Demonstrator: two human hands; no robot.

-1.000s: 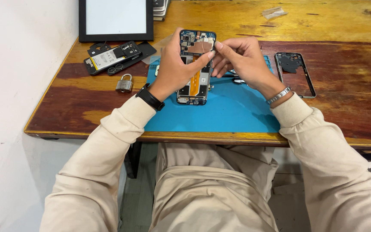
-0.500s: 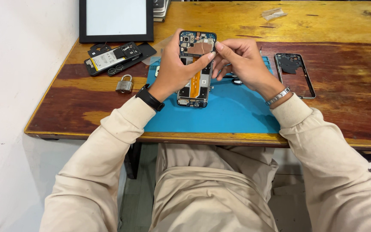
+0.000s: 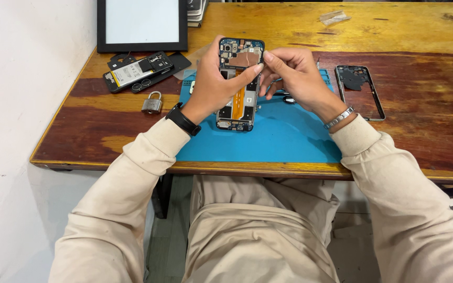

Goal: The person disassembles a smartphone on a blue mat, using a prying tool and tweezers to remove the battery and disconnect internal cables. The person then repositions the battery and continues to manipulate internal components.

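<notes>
1. Opened smartphone with back cover off, blue circuit board, copper shield and orange flex ribbon exposed (image 3: 238,86): propped on its lower edge on the blue rectangular silicone work mat (image 3: 284,137), tilted toward the camera.
2. Likely light and stiff, yet fragile inside; best held by the frame edges, never by ribbon or board.
3. Left hand (image 3: 212,86): fingers wrapped round the left edge, thumb pressed across the board.
4. Right hand (image 3: 295,78): fingers bunched together, pinching at the top right corner; pinched part too small to tell.
5. Farther out on the wooden tabletop (image 3: 420,36): empty black phone frame (image 3: 359,90) right, dismantled black phone parts (image 3: 138,71), small steel padlock (image 3: 152,103) and black-framed white panel (image 3: 141,23) left.
</notes>
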